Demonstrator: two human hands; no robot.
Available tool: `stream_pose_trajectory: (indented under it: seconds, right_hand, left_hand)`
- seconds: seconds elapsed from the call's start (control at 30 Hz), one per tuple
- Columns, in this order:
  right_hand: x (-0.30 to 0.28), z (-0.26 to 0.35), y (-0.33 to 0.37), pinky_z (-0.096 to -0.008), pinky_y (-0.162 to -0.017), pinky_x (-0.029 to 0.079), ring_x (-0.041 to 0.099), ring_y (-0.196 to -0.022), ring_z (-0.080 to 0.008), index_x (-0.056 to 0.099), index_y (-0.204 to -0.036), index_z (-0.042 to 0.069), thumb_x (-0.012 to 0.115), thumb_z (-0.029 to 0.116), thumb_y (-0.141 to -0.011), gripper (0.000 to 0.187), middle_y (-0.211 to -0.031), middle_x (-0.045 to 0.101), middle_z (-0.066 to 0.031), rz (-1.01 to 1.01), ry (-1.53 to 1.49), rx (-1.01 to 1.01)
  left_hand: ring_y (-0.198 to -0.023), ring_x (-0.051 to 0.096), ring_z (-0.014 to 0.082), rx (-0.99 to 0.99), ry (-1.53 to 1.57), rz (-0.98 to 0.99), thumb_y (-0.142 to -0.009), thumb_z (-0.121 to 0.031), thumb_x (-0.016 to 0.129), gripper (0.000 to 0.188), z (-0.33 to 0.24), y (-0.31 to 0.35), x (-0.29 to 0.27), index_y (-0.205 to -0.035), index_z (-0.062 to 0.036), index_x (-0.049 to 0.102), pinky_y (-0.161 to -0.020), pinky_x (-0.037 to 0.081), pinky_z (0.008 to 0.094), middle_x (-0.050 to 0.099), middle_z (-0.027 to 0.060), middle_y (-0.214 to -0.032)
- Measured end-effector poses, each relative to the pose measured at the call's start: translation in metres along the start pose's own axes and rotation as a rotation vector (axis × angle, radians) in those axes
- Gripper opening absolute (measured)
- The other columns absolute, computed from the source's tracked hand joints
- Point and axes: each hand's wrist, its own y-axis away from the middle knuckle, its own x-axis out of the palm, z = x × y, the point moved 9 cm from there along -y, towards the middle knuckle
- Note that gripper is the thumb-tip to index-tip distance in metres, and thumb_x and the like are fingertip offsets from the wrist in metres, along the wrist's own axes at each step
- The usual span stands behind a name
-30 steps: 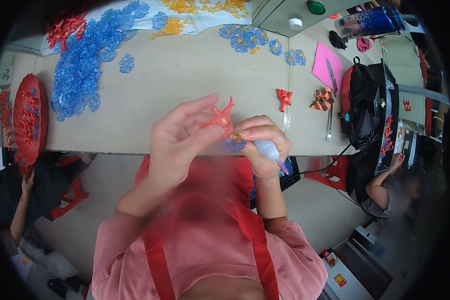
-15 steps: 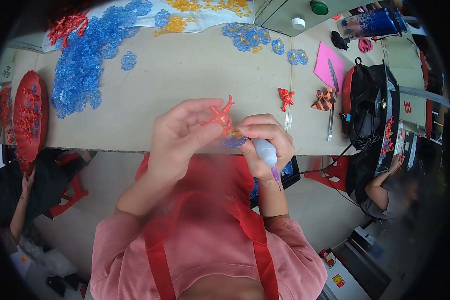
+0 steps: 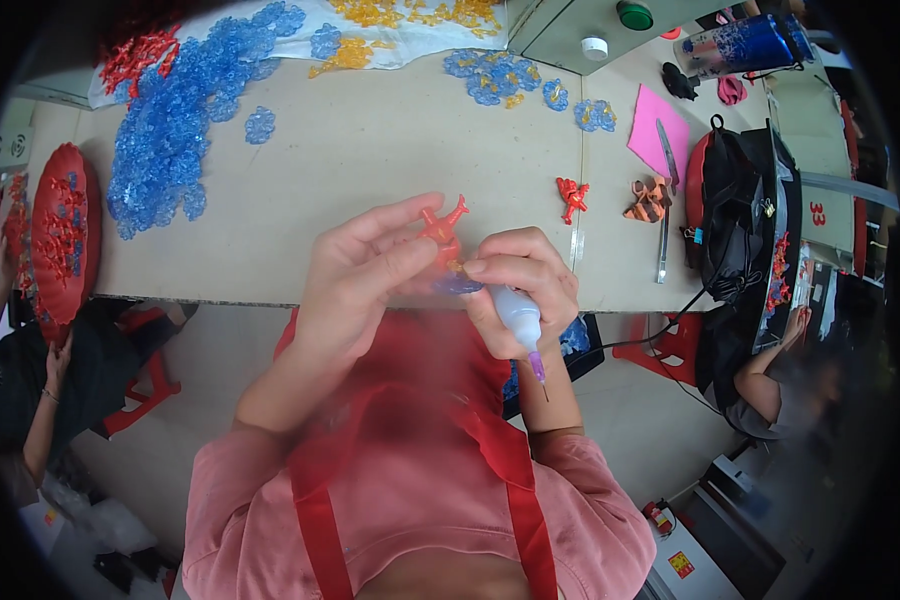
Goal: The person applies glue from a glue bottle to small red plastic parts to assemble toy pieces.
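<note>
My left hand pinches a small red plastic figurine between thumb and fingers, above the table's near edge. Below the figurine sits a translucent blue piece with a bit of yellow on it; whether the two are joined I cannot tell. My right hand is closed round a white squeeze bottle, whose purple needle tip points down toward me. The thumb and forefinger of that hand also touch the blue piece's right side.
Blue translucent pieces lie heaped at left, near red parts and yellow parts. Another red figurine, tweezers on a pink sheet and a black bag are at right. Co-workers sit both sides, one holding a red tray.
The figurine has come down closer to the blue piece, my left thumb now covering more of it. My right hand has shifted slightly left, and the bottle's tip has swung lower.
</note>
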Motion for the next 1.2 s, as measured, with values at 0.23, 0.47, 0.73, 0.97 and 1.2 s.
stream_pose_trajectory:
  seconds: [0.23, 0.47, 0.73, 0.97, 1.2]
  right_hand:
    - [-0.001, -0.001, 0.000, -0.0255, -0.048, 0.046, 0.059, -0.059, -0.0184, 0.063, -0.081, 0.004, 0.066, -0.004, -0.058, 0.024, -0.076, 0.058, -0.0098, -0.019, -0.004, -0.063]
    - [-0.001, 0.001, -0.003, -0.0263, -0.046, 0.045, 0.057, -0.054, -0.0187, 0.062, -0.075, 0.005, 0.065, -0.002, -0.055, 0.021, -0.071, 0.058, -0.0069, -0.019, 0.058, -0.148]
    - [0.000, -0.001, -0.005, -0.0260, -0.044, 0.045, 0.057, -0.052, -0.0181, 0.062, -0.073, 0.004, 0.065, -0.002, -0.054, 0.020, -0.068, 0.057, -0.0068, -0.009, 0.019, -0.190]
    - [0.003, -0.001, -0.003, -0.0247, -0.044, 0.044, 0.057, -0.052, -0.0168, 0.063, -0.074, 0.005, 0.067, -0.002, -0.054, 0.021, -0.070, 0.058, -0.0060, -0.015, 0.048, -0.153]
    - [0.011, 0.000, -0.009, -0.0247, -0.045, 0.045, 0.057, -0.054, -0.0164, 0.062, -0.079, 0.006, 0.067, -0.002, -0.055, 0.025, -0.074, 0.057, -0.0069, 0.035, 0.044, -0.062]
  left_hand:
    - [-0.083, 0.061, 0.0123, 0.087, -0.110, -0.036, -0.084, -0.004, 0.057, 0.036, -0.004, 0.002, -0.001, -0.119, 0.0027, 0.050, -0.066, 0.050, 0.0223, 0.063, 0.0102, -0.096]
    - [-0.076, 0.063, 0.0130, 0.117, -0.149, -0.073, -0.085, -0.003, 0.055, 0.035, -0.003, 0.001, -0.004, -0.119, 0.0038, 0.050, -0.063, 0.054, 0.0219, 0.063, 0.0132, -0.091]
    - [-0.085, 0.060, 0.0126, 0.071, -0.184, -0.057, -0.085, -0.007, 0.059, 0.032, 0.001, -0.002, -0.005, -0.115, 0.0015, 0.055, -0.065, 0.050, 0.0223, 0.063, 0.0102, -0.099]
    - [-0.085, 0.060, 0.0130, 0.213, -0.300, -0.125, -0.084, -0.003, 0.058, 0.029, -0.007, 0.006, -0.005, -0.112, 0.0026, 0.057, -0.067, 0.050, 0.0229, 0.063, 0.0104, -0.099]
    - [-0.086, 0.060, 0.0132, 0.191, -0.187, -0.126, -0.083, 0.002, 0.057, 0.031, -0.008, 0.008, -0.012, -0.114, 0.0037, 0.055, -0.071, 0.049, 0.0245, 0.062, 0.0114, -0.100]
